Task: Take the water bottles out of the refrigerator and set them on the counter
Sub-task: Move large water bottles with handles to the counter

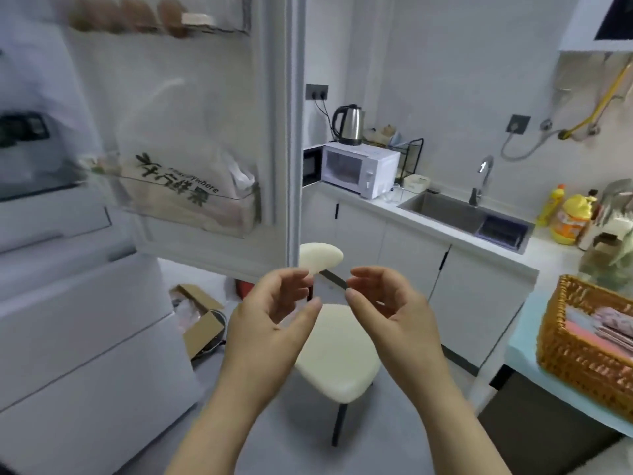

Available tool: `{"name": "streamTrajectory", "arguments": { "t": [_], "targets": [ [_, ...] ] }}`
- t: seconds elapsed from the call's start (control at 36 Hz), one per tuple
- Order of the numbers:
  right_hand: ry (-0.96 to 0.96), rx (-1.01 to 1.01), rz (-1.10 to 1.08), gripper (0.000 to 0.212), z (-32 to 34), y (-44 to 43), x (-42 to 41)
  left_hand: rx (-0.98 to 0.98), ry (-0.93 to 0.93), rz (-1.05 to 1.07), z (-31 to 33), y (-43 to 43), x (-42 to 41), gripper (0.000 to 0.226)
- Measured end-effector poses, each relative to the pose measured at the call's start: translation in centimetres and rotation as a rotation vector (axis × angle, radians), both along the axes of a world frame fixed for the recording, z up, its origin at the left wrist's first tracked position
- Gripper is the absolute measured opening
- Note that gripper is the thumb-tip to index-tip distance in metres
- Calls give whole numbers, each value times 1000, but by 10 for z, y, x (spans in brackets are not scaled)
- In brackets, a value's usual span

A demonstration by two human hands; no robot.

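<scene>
both the left hand (270, 313) and right hand (387, 306) are hovering loosely curled and empty above a smooth cream chair (337, 361), a woven basket (582, 344) holding folded cloths (613, 323) sitting right of them.

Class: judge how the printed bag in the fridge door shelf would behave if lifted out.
The bag would probably be floppy: its top looks crumpled. It likely slides out easily, since it sits loosely in the door shelf. Its weight cannot be told.
</scene>
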State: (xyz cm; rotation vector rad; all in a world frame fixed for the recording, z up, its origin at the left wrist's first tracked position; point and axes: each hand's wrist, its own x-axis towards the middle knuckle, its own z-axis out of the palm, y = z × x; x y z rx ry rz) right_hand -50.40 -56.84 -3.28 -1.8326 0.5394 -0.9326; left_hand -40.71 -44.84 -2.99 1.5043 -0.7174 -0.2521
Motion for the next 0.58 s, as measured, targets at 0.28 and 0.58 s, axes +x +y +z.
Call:
{"name": "streamTrajectory", "arguments": {
  "t": [0.28,0.58],
  "targets": [
    [-40,16,340,18,1,37,85,-9,-7,299,-3,60,43,25],
    [-75,28,500,20,14,101,202,-79,-50,459,8,125,131,28]
  ]
}}
